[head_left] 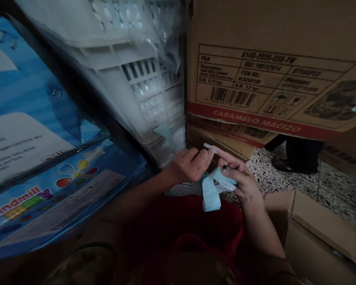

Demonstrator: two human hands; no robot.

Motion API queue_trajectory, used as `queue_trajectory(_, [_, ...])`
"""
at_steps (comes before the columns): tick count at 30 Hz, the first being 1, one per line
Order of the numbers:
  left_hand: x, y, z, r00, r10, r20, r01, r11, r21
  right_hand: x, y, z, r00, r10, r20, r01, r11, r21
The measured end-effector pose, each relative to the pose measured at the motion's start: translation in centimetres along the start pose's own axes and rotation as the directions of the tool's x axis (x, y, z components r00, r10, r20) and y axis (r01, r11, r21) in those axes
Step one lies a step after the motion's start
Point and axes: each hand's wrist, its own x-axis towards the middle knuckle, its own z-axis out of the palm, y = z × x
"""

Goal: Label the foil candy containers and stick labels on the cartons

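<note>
A small white printed sticker (pixel 210 148) is at the fingertips of both hands, against my right index finger. My left hand (pixel 190 164) is closed, its fingers curled and pinched at that sticker; the exact grip is partly hidden. A pale blue strip of label backing (pixel 211 194) hangs in a loop from my right hand (pixel 240 178), held under the thumb. Another printed white label (pixel 228 186) shows on the strip below the right thumb. Both hands are above my lap, over dark red cloth (pixel 190 221).
Blue printed packages (pixel 86 174) stand at the left, beside white plastic crates (pixel 106 59). Large cardboard cartons (pixel 273 23) are stacked ahead on the right. An open cardboard box (pixel 320 233) sits lower right. On the speckled floor (pixel 280 186), another person's dark-clad leg (pixel 304 154) shows.
</note>
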Motion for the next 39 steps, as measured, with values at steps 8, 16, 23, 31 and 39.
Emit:
queue_trajectory(8, [2.5,-0.5,-2.3,0.816,-0.559,0.146,0.515,0.590,-0.622,-0.7,-1.2,0.0,0.992,-0.127,0.018,0.127,0.991,-0.031])
queue_trajectory(16, [5.1,-1.3,-4.5,0.840,-0.541,0.042,0.432,0.619,-0.656,0.7,-4.7,2.1,0.971,-0.239,0.011,0.232,0.927,-0.296])
queue_trajectory(23, [10.4,-4.9,-7.2,0.801,-0.518,-0.300,0.299,0.781,-0.549,1.8,-10.2,3.2,0.765,-0.639,0.074,0.421,0.411,-0.808])
queue_trajectory(31, [14.5,-6.8,-4.7,0.770,-0.527,-0.360,0.271,0.780,-0.563,4.1,-12.4,4.8,0.731,-0.645,0.222,0.291,0.000,-0.957])
queue_trajectory(39, [14.8,-6.8,-4.4,0.752,-0.520,-0.405,0.293,0.814,-0.501,5.5,-12.3,4.8,0.684,-0.697,0.214,0.257,-0.045,-0.965])
